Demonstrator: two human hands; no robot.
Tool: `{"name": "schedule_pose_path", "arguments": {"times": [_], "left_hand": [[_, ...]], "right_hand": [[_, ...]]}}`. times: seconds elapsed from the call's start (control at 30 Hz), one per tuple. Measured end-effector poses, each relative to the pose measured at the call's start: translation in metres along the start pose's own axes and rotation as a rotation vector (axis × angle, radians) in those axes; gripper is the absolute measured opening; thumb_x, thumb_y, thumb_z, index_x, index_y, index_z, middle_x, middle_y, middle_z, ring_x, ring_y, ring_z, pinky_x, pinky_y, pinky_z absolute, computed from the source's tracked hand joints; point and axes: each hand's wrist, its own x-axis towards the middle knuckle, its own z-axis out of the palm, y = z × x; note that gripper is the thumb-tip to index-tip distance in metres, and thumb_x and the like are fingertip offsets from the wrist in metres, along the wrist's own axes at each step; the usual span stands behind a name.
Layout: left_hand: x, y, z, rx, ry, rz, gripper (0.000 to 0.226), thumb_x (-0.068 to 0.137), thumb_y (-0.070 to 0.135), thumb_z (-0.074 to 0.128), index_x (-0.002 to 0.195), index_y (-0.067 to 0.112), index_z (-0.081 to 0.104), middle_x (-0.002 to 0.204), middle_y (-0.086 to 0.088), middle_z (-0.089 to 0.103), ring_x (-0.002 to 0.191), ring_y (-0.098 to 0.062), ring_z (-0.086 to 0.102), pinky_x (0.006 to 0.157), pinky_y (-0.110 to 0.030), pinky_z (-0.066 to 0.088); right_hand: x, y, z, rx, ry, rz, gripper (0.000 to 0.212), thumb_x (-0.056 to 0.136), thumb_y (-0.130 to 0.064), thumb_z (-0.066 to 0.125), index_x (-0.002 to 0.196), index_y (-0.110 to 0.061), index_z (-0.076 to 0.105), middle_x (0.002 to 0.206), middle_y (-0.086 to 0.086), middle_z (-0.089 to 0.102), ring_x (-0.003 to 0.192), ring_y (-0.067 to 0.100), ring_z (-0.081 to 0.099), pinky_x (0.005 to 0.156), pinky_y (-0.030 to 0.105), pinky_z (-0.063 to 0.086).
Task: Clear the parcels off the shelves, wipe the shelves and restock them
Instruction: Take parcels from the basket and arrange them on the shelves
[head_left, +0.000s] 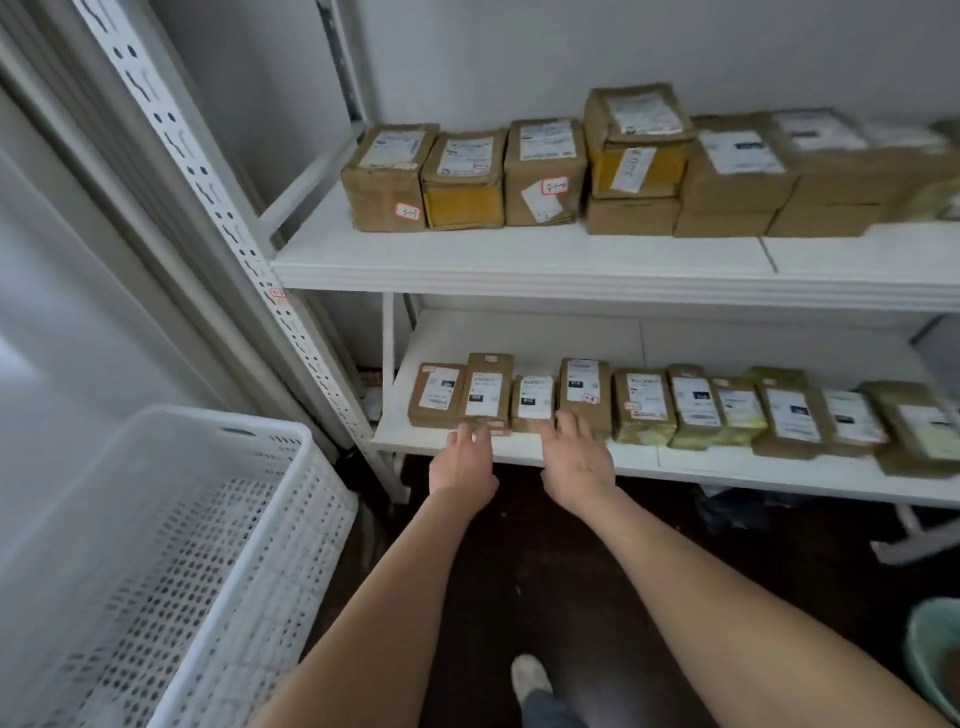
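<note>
Two white shelves hold brown taped parcels with white labels. The upper shelf (519, 260) carries a row of boxes (462, 179), some stacked. The lower shelf (727, 470) has a row of flatter parcels (644, 405). My left hand (465, 460) reaches to the front edge of the tall parcel second from the left (485, 389), fingertips touching its near end. My right hand (576, 457) lies beside it, fingers straight, touching the near ends of the small parcel (535, 397) and the one to its right (584, 387). Neither hand holds anything.
A large white perforated plastic crate (171, 561) stands at the lower left. A perforated white shelf post (228, 218) rises between crate and shelves. The floor below is dark. A green bucket rim (935, 654) shows at the lower right, and my shoe (530, 675) at the bottom.
</note>
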Motion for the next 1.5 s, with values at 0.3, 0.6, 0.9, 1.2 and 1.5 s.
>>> {"name": "schedule_pose_path", "arguments": {"times": [0.3,0.6,0.9,1.2,1.5], "left_hand": [[-0.053,0.127,-0.039,0.075,0.063,0.277,0.061,0.088,0.016,0.061,0.142,0.012,0.033,0.14,-0.009,0.035,0.127,-0.025,0.04,0.09,-0.036,0.048],[-0.082,0.285,-0.04,0.141,0.069,0.458,0.065,0.088,0.015,0.058,0.145,0.014,0.027,0.144,-0.009,0.031,0.131,-0.027,0.036,0.093,-0.039,0.046],[-0.125,0.481,-0.002,0.151,0.05,0.577,0.065,0.089,0.016,0.058,0.146,0.012,0.026,0.145,-0.011,0.029,0.133,-0.029,0.034,0.095,-0.041,0.044],[-0.135,0.635,0.052,0.171,0.042,0.727,0.064,0.089,0.019,0.059,0.144,0.013,0.029,0.142,-0.01,0.033,0.125,-0.028,0.042,0.086,-0.039,0.048],[-0.08,0.785,0.124,0.185,-0.057,0.831,0.066,0.086,0.02,0.064,0.143,0.016,0.031,0.143,-0.009,0.034,0.127,-0.026,0.041,0.091,-0.038,0.049]], "right_hand": [[-0.096,0.097,-0.058,0.027,0.118,0.216,0.073,0.089,-0.013,0.061,0.15,-0.016,0.021,0.157,0.012,0.016,0.148,0.031,0.004,0.116,0.04,0.023],[-0.169,0.235,-0.091,0.035,0.193,0.355,0.072,0.089,-0.013,0.06,0.15,-0.015,0.021,0.156,0.011,0.017,0.148,0.031,0.005,0.115,0.038,0.024],[-0.253,0.418,-0.102,0.013,0.203,0.455,0.066,0.089,-0.019,0.06,0.146,-0.014,0.027,0.151,0.014,0.025,0.146,0.033,0.01,0.113,0.04,0.026],[-0.305,0.568,-0.082,0.065,0.206,0.586,0.062,0.09,-0.024,0.06,0.144,-0.016,0.031,0.147,0.011,0.03,0.142,0.03,0.02,0.11,0.038,0.03],[-0.288,0.718,-0.047,0.148,0.104,0.719,0.067,0.093,-0.031,0.06,0.148,-0.014,0.026,0.153,0.012,0.025,0.148,0.032,0.01,0.115,0.04,0.025]]}}
